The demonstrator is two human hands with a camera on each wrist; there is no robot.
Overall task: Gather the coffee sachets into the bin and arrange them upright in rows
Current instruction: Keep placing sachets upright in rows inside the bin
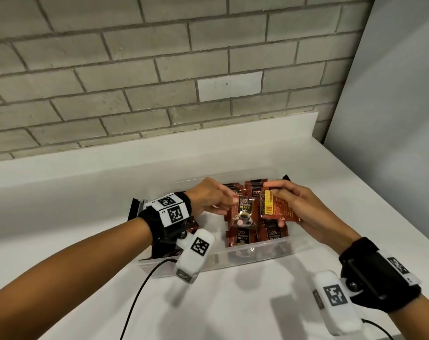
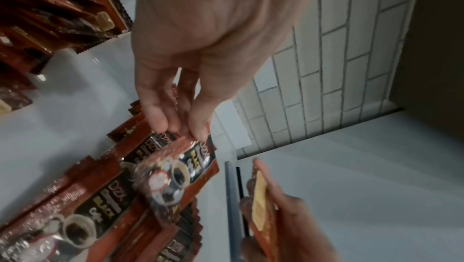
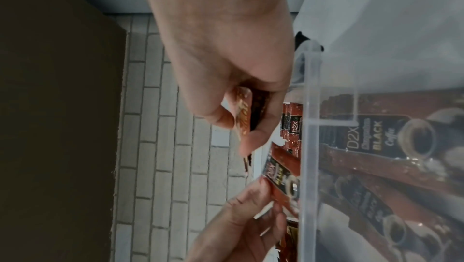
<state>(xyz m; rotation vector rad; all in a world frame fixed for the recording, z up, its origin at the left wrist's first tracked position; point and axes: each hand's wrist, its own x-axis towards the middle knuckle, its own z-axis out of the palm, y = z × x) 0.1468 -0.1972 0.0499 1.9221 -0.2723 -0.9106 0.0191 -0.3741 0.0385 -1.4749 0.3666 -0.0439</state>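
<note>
A clear plastic bin [image 1: 252, 252] stands on the white counter, holding several red and black coffee sachets [image 1: 272, 233] upright in rows. Above it my left hand [image 1: 209, 196] pinches the top edge of one sachet [image 1: 244, 213], front side facing me; the left wrist view shows this sachet [image 2: 175, 175] hanging from my fingertips [image 2: 195, 129]. My right hand [image 1: 296, 204] grips a small stack of sachets [image 1: 274, 204], the back with a yellow label showing. In the right wrist view that stack [image 3: 244, 115] sits between thumb and fingers beside the bin wall [image 3: 310, 147].
More sachets [image 2: 50, 14] lie in a loose pile at the bin's left end. A black cable [image 1: 140, 293] runs across the counter near my left arm. A brick wall [image 1: 159, 69] backs the counter, and a white panel [image 1: 392, 106] closes the right side.
</note>
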